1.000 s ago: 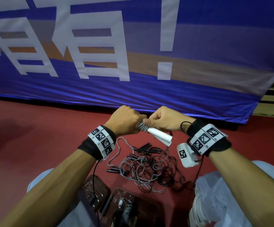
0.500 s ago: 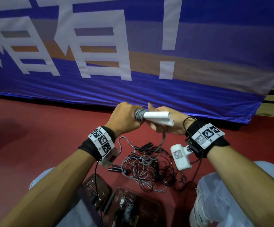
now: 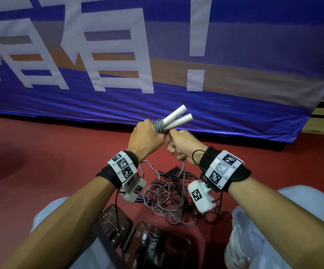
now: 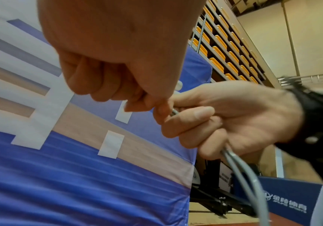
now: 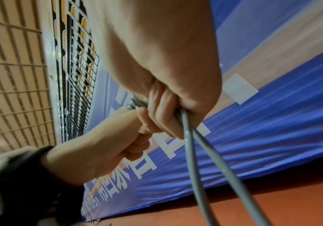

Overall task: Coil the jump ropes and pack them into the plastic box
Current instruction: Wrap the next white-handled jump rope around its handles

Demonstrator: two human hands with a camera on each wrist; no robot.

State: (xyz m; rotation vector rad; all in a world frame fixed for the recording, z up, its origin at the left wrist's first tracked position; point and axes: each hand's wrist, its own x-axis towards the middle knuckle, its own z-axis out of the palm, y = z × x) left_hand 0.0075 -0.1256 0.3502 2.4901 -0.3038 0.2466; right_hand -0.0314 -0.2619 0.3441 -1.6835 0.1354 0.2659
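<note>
Above the pile of ropes (image 3: 168, 197) on the floor, in the head view, your left hand (image 3: 147, 138) is fisted around the white handles (image 3: 176, 118), whose long axis points up and away from you toward the banner (image 3: 157, 101). A few grey turns of cord (image 3: 159, 126) wrap them just above your fist. Your right hand (image 3: 180, 144), touching the left, is nearer the loose cord, which hangs straight down to the pile. The plastic box (image 3: 184, 243) sits nearer you than the pile, between your knees.

From the left wrist, your right hand (image 4: 224, 120) curls around a doubled cord (image 4: 243, 172).

From the right wrist, your right hand (image 5: 168, 97) clamps that cord (image 5: 193, 154), which trails floorward. I'd wind with the right.
</note>
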